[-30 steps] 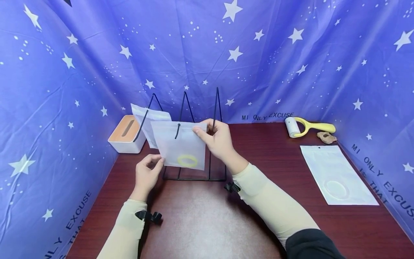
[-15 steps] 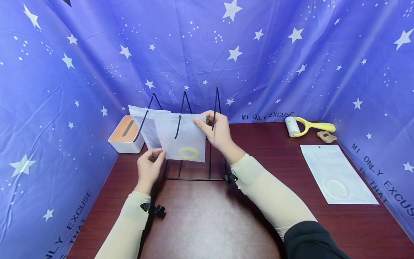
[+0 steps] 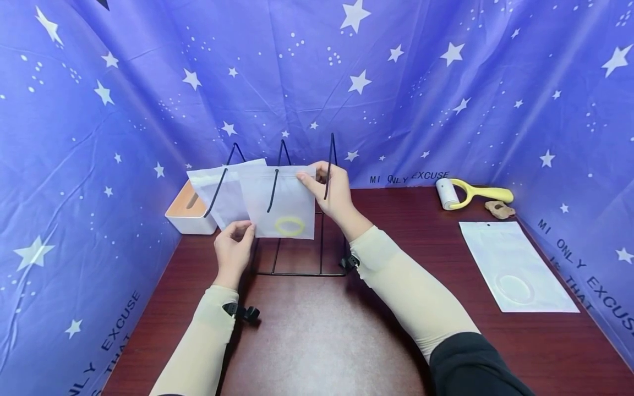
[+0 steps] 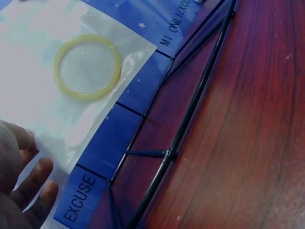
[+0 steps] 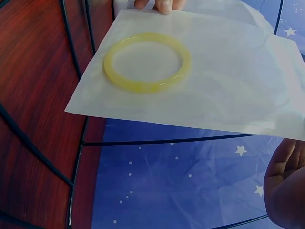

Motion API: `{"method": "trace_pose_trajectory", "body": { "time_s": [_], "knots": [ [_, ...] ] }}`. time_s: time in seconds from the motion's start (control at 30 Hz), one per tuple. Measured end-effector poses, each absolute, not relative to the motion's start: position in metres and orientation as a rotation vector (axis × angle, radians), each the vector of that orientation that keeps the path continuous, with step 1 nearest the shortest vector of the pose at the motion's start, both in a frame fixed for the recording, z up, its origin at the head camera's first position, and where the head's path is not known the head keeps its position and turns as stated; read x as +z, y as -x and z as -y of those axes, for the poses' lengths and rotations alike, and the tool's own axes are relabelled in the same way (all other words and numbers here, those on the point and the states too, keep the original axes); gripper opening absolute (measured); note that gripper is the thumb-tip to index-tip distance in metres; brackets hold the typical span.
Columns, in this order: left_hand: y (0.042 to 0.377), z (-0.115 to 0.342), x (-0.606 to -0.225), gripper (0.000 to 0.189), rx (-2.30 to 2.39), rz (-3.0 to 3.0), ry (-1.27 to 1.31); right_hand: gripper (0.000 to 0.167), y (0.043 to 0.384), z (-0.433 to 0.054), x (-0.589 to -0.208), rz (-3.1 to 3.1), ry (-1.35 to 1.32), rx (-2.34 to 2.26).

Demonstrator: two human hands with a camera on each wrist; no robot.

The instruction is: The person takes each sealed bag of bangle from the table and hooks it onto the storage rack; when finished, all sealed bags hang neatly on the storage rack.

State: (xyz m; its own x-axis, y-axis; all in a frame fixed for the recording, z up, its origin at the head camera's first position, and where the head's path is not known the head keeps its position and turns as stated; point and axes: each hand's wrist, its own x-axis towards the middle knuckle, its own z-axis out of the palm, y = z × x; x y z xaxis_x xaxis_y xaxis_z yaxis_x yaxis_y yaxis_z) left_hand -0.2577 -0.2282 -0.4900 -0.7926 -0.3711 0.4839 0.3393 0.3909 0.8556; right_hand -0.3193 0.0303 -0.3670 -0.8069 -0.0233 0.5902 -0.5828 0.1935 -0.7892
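A white translucent zip bag (image 3: 299,201) hangs on the middle prong of a black wire rack (image 3: 297,274), the prong passing through near its top edge. Inside it a yellow bangle-like ring (image 5: 108,64) shows through. My right hand (image 3: 337,190) pinches the bag's upper right corner, thumb in front. At the lower left edge, my left hand (image 3: 233,250) holds the bag between thumb and fingers. A second white bag (image 3: 205,190) hangs on the left prong, partly behind the first one. In the left wrist view the ring (image 4: 57,71) lies low in the bag.
A white tissue box (image 3: 190,224) with a wooden lid stands behind the rack's left side. On the right lie a flat white bag (image 3: 510,253) with a ring inside, a yellow-handled roller (image 3: 487,194) and a small brown object (image 3: 500,209). Starry curtain surrounds the table.
Both hands have raised the bag and slid it farther back along the middle prong. The bag on the left prong has swung to the left.
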Motion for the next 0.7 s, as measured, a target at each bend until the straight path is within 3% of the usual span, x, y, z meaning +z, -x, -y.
{"method": "trace_pose_trajectory", "body": {
  "time_s": [0.7],
  "knots": [
    [0.2577,0.2264,-0.4894,0.009,-1.394,2.074,-0.06,0.026,0.3164,-0.0373,-0.3734,1.949,-0.562,1.806]
  ]
}}
